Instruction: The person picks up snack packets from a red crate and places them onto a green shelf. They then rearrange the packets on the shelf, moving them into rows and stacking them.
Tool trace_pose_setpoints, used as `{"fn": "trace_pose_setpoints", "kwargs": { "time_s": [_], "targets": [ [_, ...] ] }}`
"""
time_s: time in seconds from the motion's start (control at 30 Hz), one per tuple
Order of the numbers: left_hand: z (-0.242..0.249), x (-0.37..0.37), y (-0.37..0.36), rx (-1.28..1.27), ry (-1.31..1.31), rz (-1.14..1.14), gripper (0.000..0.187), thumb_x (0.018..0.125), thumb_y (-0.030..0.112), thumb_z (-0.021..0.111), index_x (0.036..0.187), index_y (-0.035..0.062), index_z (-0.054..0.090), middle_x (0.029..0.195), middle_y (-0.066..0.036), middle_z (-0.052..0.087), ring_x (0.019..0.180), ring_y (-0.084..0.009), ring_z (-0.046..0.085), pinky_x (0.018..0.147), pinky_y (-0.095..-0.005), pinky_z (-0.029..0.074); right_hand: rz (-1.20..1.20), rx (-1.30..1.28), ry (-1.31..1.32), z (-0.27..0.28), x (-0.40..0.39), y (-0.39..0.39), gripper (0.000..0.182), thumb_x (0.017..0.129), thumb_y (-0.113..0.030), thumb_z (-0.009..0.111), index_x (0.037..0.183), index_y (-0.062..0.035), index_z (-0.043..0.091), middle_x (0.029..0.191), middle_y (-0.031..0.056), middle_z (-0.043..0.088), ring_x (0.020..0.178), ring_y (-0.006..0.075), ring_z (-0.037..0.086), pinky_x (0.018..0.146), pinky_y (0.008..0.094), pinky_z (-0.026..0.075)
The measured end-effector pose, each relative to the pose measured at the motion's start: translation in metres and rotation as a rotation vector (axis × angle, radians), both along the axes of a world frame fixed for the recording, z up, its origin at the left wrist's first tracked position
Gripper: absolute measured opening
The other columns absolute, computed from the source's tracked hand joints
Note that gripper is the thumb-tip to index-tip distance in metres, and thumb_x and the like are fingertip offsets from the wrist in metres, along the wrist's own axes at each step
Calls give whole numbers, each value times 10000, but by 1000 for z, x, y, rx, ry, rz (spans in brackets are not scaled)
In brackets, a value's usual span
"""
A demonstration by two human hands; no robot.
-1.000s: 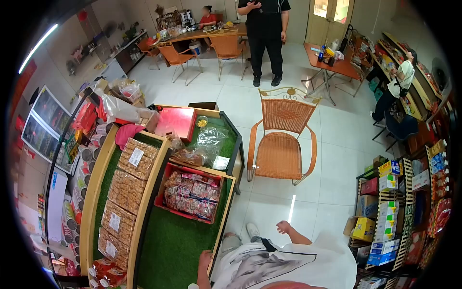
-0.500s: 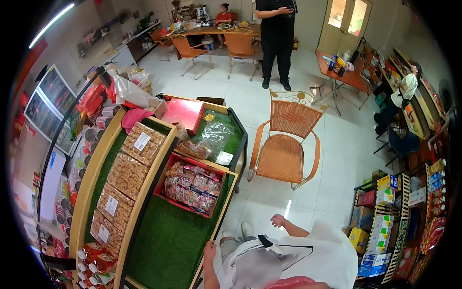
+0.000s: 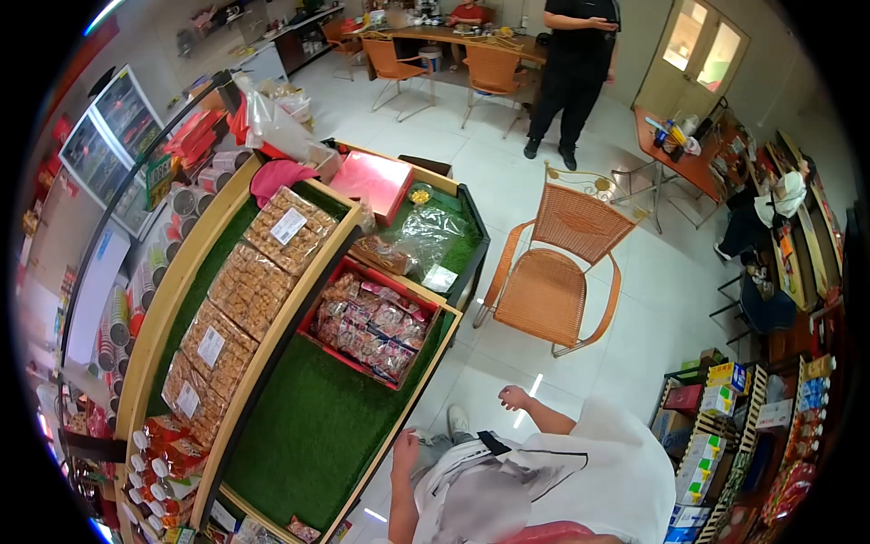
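My left hand (image 3: 407,446) is low beside the wooden edge (image 3: 419,392) of a display stand, its fingers loosely bent and nothing visible in them. Over the white floor, my right hand (image 3: 514,397) hangs free in front of my body, fingers slightly apart and holding nothing. The stand's green turf lining (image 3: 313,426) lies to the left of my left hand. On it, a red box (image 3: 319,341) holds many small wrapped snacks (image 3: 376,331). Clear packs of brown clustered snacks (image 3: 245,281) line the raised tier behind.
A wicker armchair (image 3: 544,295) stands ahead on the tiles. Beyond it a person in black (image 3: 580,63) holds a phone. Shelves of boxed goods (image 3: 702,462) are at right, with another person (image 3: 775,199) farther back. Bottles (image 3: 154,480) stand at the lower left.
My left hand has shifted from the stand's wooden edge toward my body. The view has turned, and the stand's near end with small packets now shows. My right hand stays in front of me.
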State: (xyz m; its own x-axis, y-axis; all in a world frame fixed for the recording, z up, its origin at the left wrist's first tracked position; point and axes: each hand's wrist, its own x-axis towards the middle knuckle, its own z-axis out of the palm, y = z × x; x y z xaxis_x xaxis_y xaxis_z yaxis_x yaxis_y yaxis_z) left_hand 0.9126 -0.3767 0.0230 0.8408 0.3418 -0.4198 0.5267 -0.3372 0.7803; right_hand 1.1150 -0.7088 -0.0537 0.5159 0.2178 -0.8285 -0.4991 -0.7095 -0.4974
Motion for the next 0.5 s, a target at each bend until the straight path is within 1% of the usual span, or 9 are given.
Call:
{"fn": "trace_pose_setpoints", "kwargs": {
  "time_s": [0.07, 0.17, 0.23, 0.27, 0.33, 0.37, 0.4, 0.43, 0.5],
  "targets": [
    [1, -2, 4, 9, 14, 13, 262, 875, 142, 527, 1100, 19, 579, 853, -138, 657, 819, -254, 639, 770, -345, 491, 0, -35, 24, -5, 3, -2, 389, 802, -296, 555, 1102, -50, 589, 856, 104, 683, 646, 197, 656, 521, 314, 529],
    [1, -12, 9, -89, 12, 59, 253, 874, 145, 537, 1093, 26, 581, 885, -145, 664, 835, -248, 645, 780, -342, 494, -9, -43, 38, -15, -1, -2, 386, 800, -291, 549, 1083, -33, 595, 849, 108, 686, 625, 199, 658, 518, 319, 541],
    [9, -18, 13, -7, 30, 55, 252, 872, 144, 542, 1092, 26, 580, 917, -153, 665, 848, -245, 649, 780, -338, 496, -19, -25, 38, -21, -6, 0, 387, 803, -285, 544, 1086, -25, 590, 847, 109, 684, 613, 201, 653, 511, 314, 537],
    [12, -16, 13, 31, 31, 51, 252, 871, 143, 545, 1091, 26, 580, 932, -157, 666, 854, -244, 651, 781, -336, 497, -40, -38, 29, -14, -7, 4, 391, 784, -270, 525, 1061, -8, 611, 834, 111, 676, 632, 204, 649, 524, 324, 533],
    [13, -17, 16, 58, 89, 71, 242, 858, 149, 560, 1072, 43, 599, 928, -145, 668, 833, -242, 652, 764, -335, 504, -40, -13, 18, -14, -9, 8, 388, 785, -276, 530, 1055, -8, 608, 837, 115, 676, 637, 208, 649, 533, 329, 536],
    [10, -20, 20, 72, 117, 80, 237, 851, 151, 568, 1063, 52, 609, 925, -139, 669, 823, -240, 653, 756, -335, 507, -43, 0, 12, -14, -12, 9, 386, 786, -279, 532, 1052, -9, 607, 838, 117, 676, 639, 209, 649, 537, 331, 537],
    [1, -25, 24, 51, 28, 78, 236, 846, 144, 574, 1063, 63, 615, 909, -140, 671, 807, -233, 653, 732, -333, 512, -52, 5, 12, -16, -13, 12, 391, 792, -287, 538, 1064, -12, 598, 846, 124, 674, 658, 213, 651, 550, 339, 542],
    [-7, -31, 24, 58, 46, 79, 241, 844, 143, 575, 1068, 65, 615, 904, -139, 671, 804, -232, 654, 732, -332, 512, -60, 12, 16, -17, -13, 13, 390, 795, -287, 537, 1067, -13, 596, 850, 124, 674, 664, 213, 652, 552, 340, 541],
    [-6, -33, 29, 81, 74, 72, 251, 841, 140, 577, 1078, 70, 615, 894, -138, 672, 799, -230, 654, 731, -329, 511, -87, 32, 18, -16, -15, 18, 388, 800, -286, 535, 1074, -16, 592, 856, 125, 674, 674, 213, 653, 555, 341, 541]
  ]
}}
